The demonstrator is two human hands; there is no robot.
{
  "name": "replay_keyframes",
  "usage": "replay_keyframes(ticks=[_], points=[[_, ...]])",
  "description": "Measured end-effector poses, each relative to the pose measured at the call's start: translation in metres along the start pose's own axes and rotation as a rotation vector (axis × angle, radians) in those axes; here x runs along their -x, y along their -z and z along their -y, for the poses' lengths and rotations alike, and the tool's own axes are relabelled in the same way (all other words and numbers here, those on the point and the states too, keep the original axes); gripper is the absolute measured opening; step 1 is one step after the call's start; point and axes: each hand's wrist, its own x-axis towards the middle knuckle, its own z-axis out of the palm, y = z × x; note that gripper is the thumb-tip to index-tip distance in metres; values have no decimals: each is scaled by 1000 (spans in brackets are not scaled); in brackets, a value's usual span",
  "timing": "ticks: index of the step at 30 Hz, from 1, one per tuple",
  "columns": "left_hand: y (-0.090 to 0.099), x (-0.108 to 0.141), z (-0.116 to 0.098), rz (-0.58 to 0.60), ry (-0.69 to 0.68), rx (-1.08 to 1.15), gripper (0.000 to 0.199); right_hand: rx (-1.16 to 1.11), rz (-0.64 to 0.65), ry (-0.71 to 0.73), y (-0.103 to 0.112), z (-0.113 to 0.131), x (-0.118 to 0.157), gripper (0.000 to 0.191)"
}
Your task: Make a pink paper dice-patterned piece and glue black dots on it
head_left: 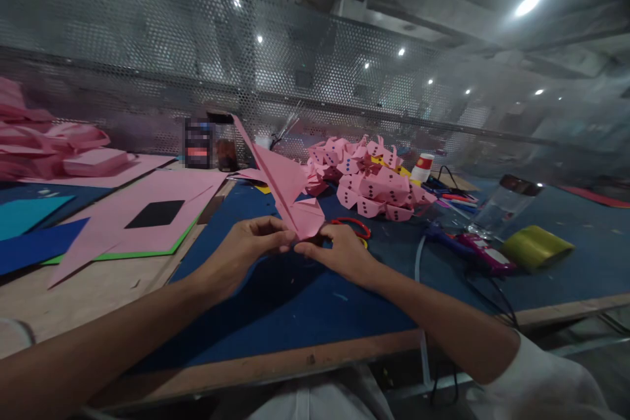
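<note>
Both hands hold a partly folded pink paper piece (283, 174) above the blue work mat (275, 302). A long pointed flap of it rises to the upper left, and a smaller folded part sits low on its right side. My left hand (251, 246) pinches its lower left edge between thumb and fingers. At the lower right corner my right hand (344, 251) grips it, thumb in front. Red-handled scissors (361, 226) lie just behind my right hand, partly hidden.
Several pink folded paper shapes with dark dots (377, 187) are heaped behind my hands. Pink sheets (147, 187) with a black rectangle (155, 213) lie left. On the right are a clear glass jar (506, 207), a yellow roll (537, 247) and a magenta tool (485, 254). A perforated metal screen (295, 59) stands behind.
</note>
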Motion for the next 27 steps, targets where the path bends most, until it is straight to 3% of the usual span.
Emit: replay_keyframes(ticks=[14,21,27], points=[[0,-1,6,89,-19,-23,13,-66,34,-19,1,6,1,30],[-1,-1,3,66,-30,24,15,-61,55,-53,3,6,2,33],[1,-1,1,51,-42,15,17,-263,114,-36,0,1,0,33]])
